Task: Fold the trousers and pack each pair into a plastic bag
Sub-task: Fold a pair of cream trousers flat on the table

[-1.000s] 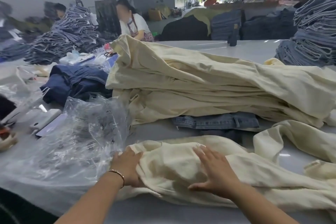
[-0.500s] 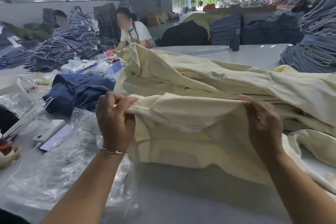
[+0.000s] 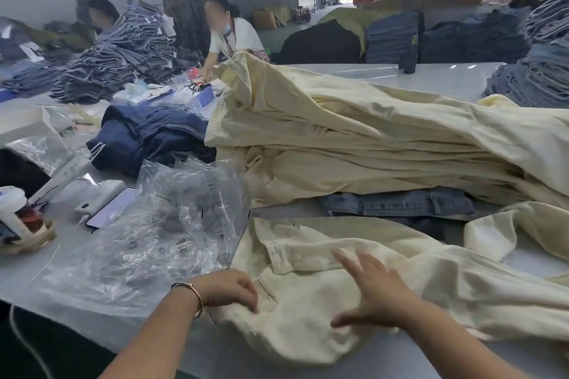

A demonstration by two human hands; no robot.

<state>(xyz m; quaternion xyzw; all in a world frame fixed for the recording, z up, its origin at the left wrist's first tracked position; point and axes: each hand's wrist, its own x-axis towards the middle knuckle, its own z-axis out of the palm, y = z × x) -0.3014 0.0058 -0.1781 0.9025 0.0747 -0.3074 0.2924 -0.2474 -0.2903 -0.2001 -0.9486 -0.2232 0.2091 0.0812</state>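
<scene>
- One cream pair of trousers [image 3: 323, 292] lies spread at the near edge of the bench [image 3: 431, 77], not yet folded.
- The left hand [image 3: 229, 291] curls loosely on the waistband corner; whether it pinches cloth I cannot tell.
- The right hand [image 3: 374, 295] is open, fingers splayed, over the fabric.
- The plastic bags [image 3: 160, 224] lie empty beside it, toward the left edge.
- A tall cream pile [image 3: 369, 138] behind looks unpacked: most work remains.

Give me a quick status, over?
Left hand gripping cream trousers. Right hand flat on them. Plastic bags alongside, nothing blocking.
</scene>
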